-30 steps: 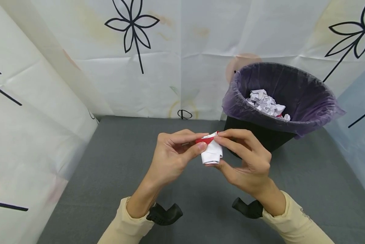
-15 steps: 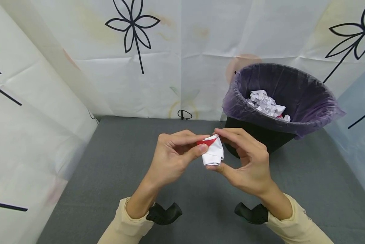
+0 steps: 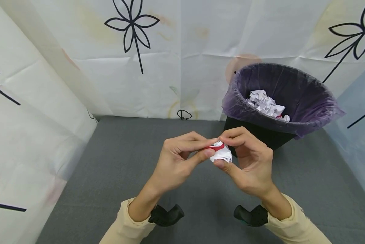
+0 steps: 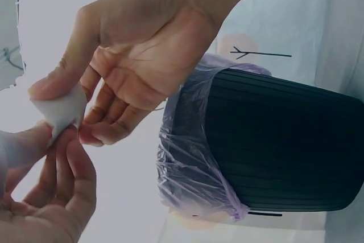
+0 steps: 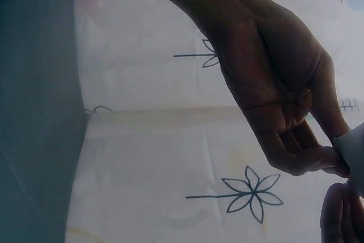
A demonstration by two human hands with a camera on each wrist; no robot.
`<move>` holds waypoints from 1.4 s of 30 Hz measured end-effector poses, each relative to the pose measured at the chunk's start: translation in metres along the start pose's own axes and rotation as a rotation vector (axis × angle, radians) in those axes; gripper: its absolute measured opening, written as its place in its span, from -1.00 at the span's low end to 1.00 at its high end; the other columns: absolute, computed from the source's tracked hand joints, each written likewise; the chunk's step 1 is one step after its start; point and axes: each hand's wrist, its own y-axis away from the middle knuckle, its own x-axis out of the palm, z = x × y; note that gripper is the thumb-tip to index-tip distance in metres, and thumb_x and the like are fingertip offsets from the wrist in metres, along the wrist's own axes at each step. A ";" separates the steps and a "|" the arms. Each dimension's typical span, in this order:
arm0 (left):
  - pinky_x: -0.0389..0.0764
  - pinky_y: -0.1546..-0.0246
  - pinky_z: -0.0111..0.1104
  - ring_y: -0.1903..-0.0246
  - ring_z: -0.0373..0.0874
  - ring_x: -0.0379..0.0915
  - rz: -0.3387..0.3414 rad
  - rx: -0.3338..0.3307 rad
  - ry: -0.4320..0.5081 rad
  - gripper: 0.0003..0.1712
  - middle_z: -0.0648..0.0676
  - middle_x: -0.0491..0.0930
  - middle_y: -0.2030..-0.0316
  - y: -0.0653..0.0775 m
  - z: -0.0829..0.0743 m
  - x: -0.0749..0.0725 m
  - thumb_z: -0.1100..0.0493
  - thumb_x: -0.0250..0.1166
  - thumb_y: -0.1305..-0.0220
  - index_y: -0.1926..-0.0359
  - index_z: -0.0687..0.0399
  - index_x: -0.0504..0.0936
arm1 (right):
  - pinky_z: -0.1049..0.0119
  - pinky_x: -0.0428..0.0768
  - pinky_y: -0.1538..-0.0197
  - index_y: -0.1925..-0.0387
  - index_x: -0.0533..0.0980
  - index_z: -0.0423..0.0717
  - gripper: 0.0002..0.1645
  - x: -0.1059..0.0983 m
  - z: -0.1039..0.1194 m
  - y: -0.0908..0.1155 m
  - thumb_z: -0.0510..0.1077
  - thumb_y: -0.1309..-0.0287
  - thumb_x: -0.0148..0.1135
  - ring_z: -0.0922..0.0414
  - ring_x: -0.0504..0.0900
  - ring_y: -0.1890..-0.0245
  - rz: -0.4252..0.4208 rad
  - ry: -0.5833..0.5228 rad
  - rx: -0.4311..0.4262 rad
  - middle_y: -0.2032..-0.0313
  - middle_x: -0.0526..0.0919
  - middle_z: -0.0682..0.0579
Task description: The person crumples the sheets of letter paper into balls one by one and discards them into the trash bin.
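Observation:
A small crumpled wad of white paper (image 3: 223, 155) with a red stripe is held up between both hands in the head view. My left hand (image 3: 177, 161) pinches its red-striped upper left side between thumb and forefinger. On the other side my right hand (image 3: 253, 166) grips it, thumb below and fingertips at the top. The left wrist view shows the paper (image 4: 62, 109) pale and blurred between the fingers of both hands. Only a corner of the paper (image 5: 354, 152) shows at the right edge of the right wrist view.
Behind my right hand stands a black bin (image 3: 252, 134) with a purple liner (image 3: 298, 127) over its rim. Crumpled white paper (image 3: 264, 103) lies inside. Below is a grey surface (image 3: 121, 169); a white flower-patterned cloth (image 3: 182, 78) hangs behind and at the sides.
The paper has become shorter and more crumpled, and it has shifted slightly right. My left hand has moved right with it, and the right fingers have bent in over its top.

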 end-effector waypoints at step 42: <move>0.72 0.32 -0.26 0.35 -0.06 0.67 -0.081 0.325 -0.135 -0.66 0.26 0.73 0.32 -0.005 0.001 0.018 0.64 0.48 0.07 0.19 0.49 0.71 | 0.43 0.64 0.25 0.33 0.63 -0.56 -0.75 0.005 0.007 -0.008 -0.34 -0.14 0.46 0.09 0.61 0.39 -0.091 -0.031 -0.119 0.47 0.63 -0.15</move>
